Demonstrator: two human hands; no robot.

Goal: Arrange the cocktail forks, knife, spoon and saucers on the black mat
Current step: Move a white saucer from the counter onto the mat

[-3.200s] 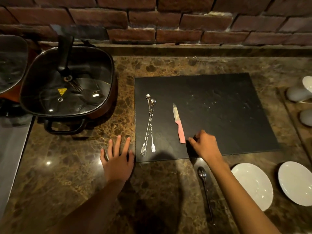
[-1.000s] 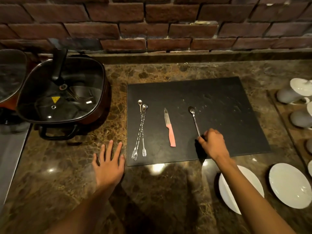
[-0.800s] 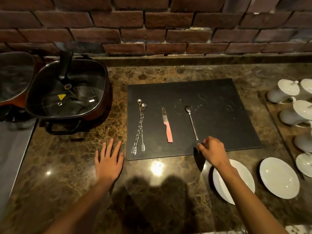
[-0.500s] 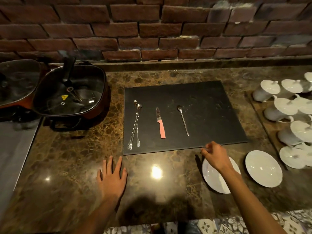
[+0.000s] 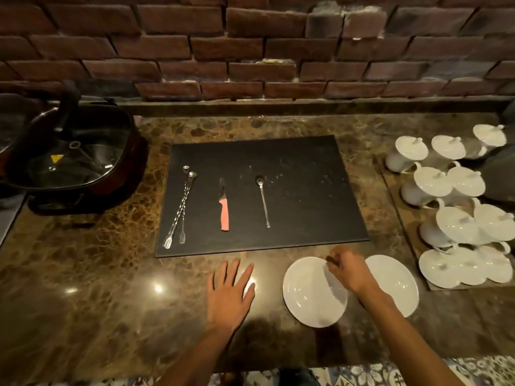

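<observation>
Cutlery's down: forks (image 5: 179, 207), knife (image 5: 223, 208) and spoon (image 5: 263, 200) lined across the mat (image 5: 306, 190). Two saucers (image 5: 306, 296) wait off it at five o'clock. Right hand (image 5: 348, 270) curls over the near saucer's rim, grip unclear; left hand (image 5: 230, 295) spread flat.

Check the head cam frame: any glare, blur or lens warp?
Head view: dim warm light; specular glare spots on the marble counter, one beside the left hand. Right hand looks soft, over the nearer saucer. Wide-angle warp bows the brick wall and the black mat edges.
</observation>
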